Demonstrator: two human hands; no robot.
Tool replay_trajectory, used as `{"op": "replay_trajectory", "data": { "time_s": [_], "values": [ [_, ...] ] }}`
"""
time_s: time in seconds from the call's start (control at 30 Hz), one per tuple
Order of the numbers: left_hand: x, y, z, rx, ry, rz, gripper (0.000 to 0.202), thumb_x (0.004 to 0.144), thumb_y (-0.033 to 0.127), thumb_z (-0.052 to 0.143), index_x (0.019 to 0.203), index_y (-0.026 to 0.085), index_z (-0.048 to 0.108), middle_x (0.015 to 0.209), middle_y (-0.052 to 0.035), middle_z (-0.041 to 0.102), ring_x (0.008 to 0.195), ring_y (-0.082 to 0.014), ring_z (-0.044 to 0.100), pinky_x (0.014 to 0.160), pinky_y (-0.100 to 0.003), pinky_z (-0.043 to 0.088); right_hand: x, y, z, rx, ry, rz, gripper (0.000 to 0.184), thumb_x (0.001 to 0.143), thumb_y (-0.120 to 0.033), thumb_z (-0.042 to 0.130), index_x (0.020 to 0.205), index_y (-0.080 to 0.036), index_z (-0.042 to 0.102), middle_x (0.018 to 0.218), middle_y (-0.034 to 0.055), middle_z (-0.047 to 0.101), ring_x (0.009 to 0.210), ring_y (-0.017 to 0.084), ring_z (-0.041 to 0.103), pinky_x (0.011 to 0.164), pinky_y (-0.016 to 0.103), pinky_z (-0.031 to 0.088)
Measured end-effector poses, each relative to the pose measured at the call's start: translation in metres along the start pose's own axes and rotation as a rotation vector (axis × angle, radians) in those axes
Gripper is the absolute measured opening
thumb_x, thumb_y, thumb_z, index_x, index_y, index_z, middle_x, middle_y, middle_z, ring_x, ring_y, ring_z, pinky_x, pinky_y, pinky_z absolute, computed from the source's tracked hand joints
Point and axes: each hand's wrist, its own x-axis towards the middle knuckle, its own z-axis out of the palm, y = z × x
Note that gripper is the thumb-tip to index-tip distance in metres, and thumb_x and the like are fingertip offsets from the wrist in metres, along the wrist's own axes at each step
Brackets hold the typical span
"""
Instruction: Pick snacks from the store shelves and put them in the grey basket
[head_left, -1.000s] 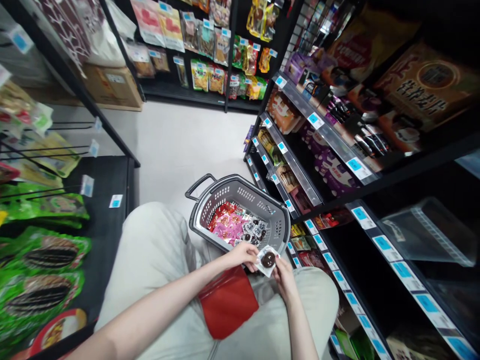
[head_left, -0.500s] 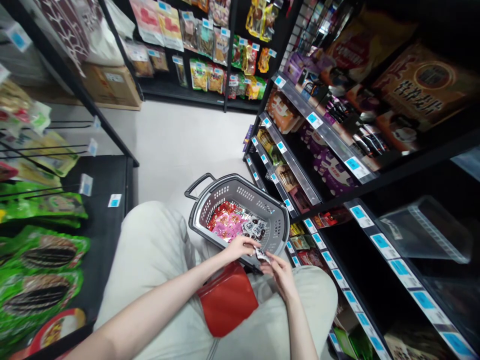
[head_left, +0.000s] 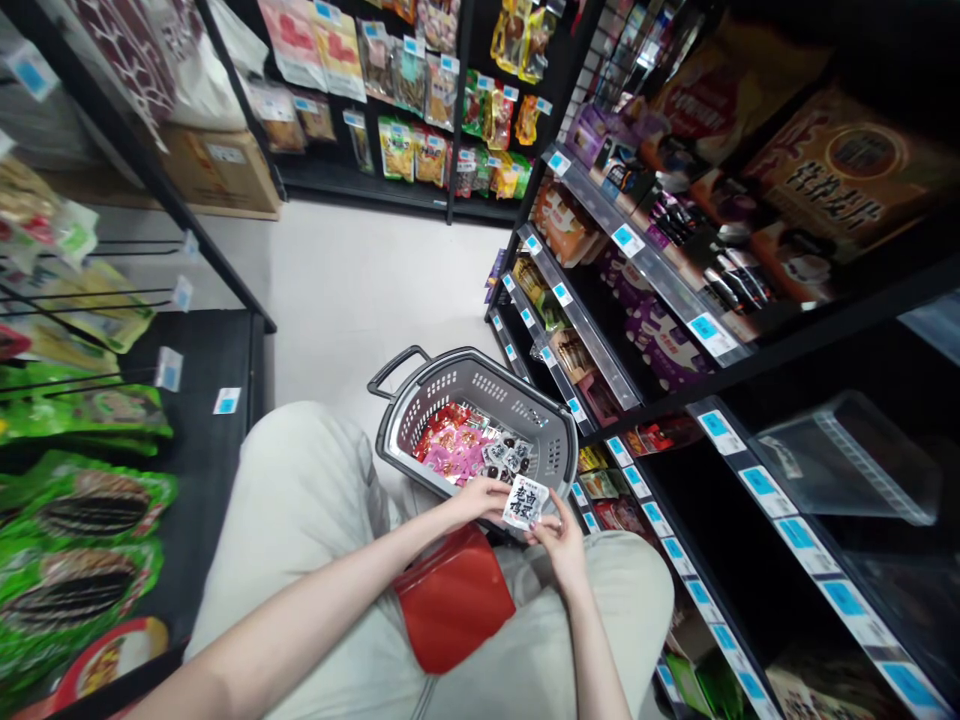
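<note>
Between my two hands is a small white snack packet (head_left: 523, 502) with black printed characters, its printed face turned up toward me. My left hand (head_left: 480, 497) pinches its left edge, and my right hand (head_left: 561, 535) grips its right edge and lower corner. Both hands are over the near rim of a grey shopping basket (head_left: 551, 465). Inside the basket lie red packets (head_left: 439, 425), pink packets (head_left: 455, 455) and several black-and-white packets (head_left: 507, 455) like the held one.
A red bag (head_left: 456, 600) rests on my lap between my knees. Shelves with price tags (head_left: 712, 335) stand close on the right. Green seed bags (head_left: 82, 590) lie on the left shelf. A cardboard box (head_left: 217, 170) stands farther off beside the pale floor (head_left: 360, 270).
The packet has been turned from nearly edge-on to flat, so its printed face now shows. My right hand has shifted slightly; the basket is essentially unmoved.
</note>
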Motion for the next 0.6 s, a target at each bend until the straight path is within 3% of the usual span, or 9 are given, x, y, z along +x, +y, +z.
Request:
{"op": "replay_trajectory", "data": {
  "time_s": [0.17, 0.6],
  "values": [
    [0.0021, -0.0021, -0.0034, -0.020, -0.019, -0.005, 0.052, 0.059, 0.034, 0.069, 0.106, 0.012, 0.061, 0.092, -0.0108, 0.067, 0.084, -0.0250, 0.062, 0.080, -0.039, 0.047, 0.0019, 0.0012, 0.0000, -0.001, 0.032, 0.048, 0.054, 0.054, -0.033, 0.074, 0.099, -0.013, 0.051, 0.063, 0.0011, 0.063, 0.056, 0.018, 0.061, 0.055, 0.030, 0.050],
    [0.0009, -0.0004, -0.0028, -0.024, -0.014, -0.005, 0.050, 0.057, 0.029, 0.070, 0.103, 0.011, 0.062, 0.090, -0.0102, 0.067, 0.082, -0.0241, 0.063, 0.078, -0.037, 0.048, 0.0018, 0.0004, 0.0005, -0.007, -0.004, 0.034, 0.051, 0.056, -0.032, 0.072, 0.096, -0.014, 0.047, 0.060, -0.0008, 0.061, 0.055, 0.017, 0.061, 0.054, 0.028, 0.049]
  ]
}}
